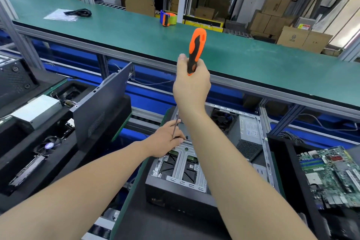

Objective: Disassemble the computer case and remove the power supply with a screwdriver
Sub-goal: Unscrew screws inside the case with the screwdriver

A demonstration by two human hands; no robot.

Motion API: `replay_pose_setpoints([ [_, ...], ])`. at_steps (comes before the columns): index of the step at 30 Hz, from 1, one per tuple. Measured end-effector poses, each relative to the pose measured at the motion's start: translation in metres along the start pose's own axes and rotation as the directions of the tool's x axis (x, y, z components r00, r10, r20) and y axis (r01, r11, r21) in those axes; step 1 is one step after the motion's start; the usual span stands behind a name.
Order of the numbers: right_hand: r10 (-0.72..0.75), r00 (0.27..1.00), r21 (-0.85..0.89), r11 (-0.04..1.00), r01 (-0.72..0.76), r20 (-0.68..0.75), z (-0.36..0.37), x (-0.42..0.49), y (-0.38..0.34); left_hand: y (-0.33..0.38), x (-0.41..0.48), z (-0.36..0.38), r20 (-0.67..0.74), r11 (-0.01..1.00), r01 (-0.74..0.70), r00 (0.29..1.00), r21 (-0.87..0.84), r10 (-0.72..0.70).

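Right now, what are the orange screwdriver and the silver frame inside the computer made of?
The screwdriver handle looks like orange plastic with black rubbery inlays: matte, moulded. Its shaft looks like steel: thin, grey. The frame is probably stamped sheet steel: pale grey, dull sheen, punched holes.

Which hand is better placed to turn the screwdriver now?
Right. The right hand wraps the screwdriver handle; the left hand only steadies its shaft down at the computer case.
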State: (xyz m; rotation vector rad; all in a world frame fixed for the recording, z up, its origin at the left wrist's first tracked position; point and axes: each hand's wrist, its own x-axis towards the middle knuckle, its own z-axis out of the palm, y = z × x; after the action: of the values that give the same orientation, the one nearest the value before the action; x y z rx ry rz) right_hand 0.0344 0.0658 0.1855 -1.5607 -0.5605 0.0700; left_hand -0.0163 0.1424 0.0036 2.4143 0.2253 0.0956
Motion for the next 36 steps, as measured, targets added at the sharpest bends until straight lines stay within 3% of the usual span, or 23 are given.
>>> replay_pose_setpoints([
  [2, -0.002, 0.995, 0.099, 0.995, 0.012, -0.096, 0.007, -0.008, 0.003, 0.005, -0.002, -0.002, -0.019, 1.0, 0.001, 1.0, 0.0, -0.001],
  [5, 0.031, 0.993, 0.195, 0.981, -0.009, -0.111, 0.009, -0.009, 0.002, 0.009, -0.003, -0.003, -0.034, 1.0, -0.021, 0.999, -0.019, 0.021],
  [7, 0.064, 0.997, 0.233, 0.971, -0.052, -0.043, 0.007, -0.004, 0.0, 0.006, -0.003, -0.001, -0.016, 0.998, -0.017, 1.0, -0.057, 0.016],
  [10, 0.05, 0.978, 0.247, 0.964, -0.101, 0.204, -0.001, 0.009, 0.002, -0.002, 0.0, 0.001, 0.033, 1.0, -0.01, 0.999, -0.019, 0.01],
  [13, -0.024, 0.875, 0.299, 0.944, -0.139, 0.483, -0.014, 0.021, 0.007, -0.005, 0.002, 0.002, 0.016, 1.0, 0.007, 1.0, 0.03, -0.007],
  [17, -0.13, 0.647, 0.358, 0.904, -0.234, 0.751, -0.03, 0.032, 0.011, -0.008, 0.003, 0.003, -0.001, 1.0, 0.018, 1.0, -0.011, -0.018],
  [20, -0.161, 0.495, 0.34, 0.892, -0.296, 0.854, -0.03, 0.036, 0.011, -0.007, 0.004, 0.003, -0.003, 0.999, 0.028, 1.0, -0.038, -0.028],
  [23, -0.17, 0.44, 0.331, 0.888, -0.319, 0.882, -0.029, 0.036, 0.008, -0.007, 0.003, 0.003, -0.009, 0.999, 0.015, 1.0, -0.033, -0.015],
  [25, -0.136, 0.484, 0.307, 0.905, -0.293, 0.864, -0.029, 0.034, 0.006, -0.004, 0.001, 0.002, -0.01, 1.0, 0.003, 1.0, -0.029, -0.003],
  [27, -0.088, 0.615, 0.234, 0.959, -0.161, 0.784, -0.027, 0.028, 0.001, -0.001, 0.0, 0.0, -0.009, 0.999, 0.011, 1.0, -0.038, -0.011],
  [29, -0.076, 0.808, 0.029, 0.997, 0.073, 0.584, -0.021, 0.018, -0.005, 0.002, -0.001, -0.001, -0.006, 1.0, 0.015, 1.0, -0.023, -0.015],
  [31, -0.166, 0.931, -0.172, 0.958, 0.231, 0.324, -0.014, 0.004, -0.01, 0.003, -0.001, -0.001, 0.0, 1.0, 0.002, 1.0, -0.013, -0.002],
  [34, -0.149, 0.988, -0.009, 0.989, 0.15, 0.04, -0.003, -0.014, -0.012, 0.0, -0.001, 0.002, -0.019, 0.998, 0.042, 0.999, -0.046, -0.043],
  [36, -0.052, 0.999, 0.129, 0.99, 0.05, 0.014, 0.004, -0.019, -0.012, 0.002, -0.003, 0.002, -0.015, 1.0, 0.029, 0.999, -0.011, -0.029],
])
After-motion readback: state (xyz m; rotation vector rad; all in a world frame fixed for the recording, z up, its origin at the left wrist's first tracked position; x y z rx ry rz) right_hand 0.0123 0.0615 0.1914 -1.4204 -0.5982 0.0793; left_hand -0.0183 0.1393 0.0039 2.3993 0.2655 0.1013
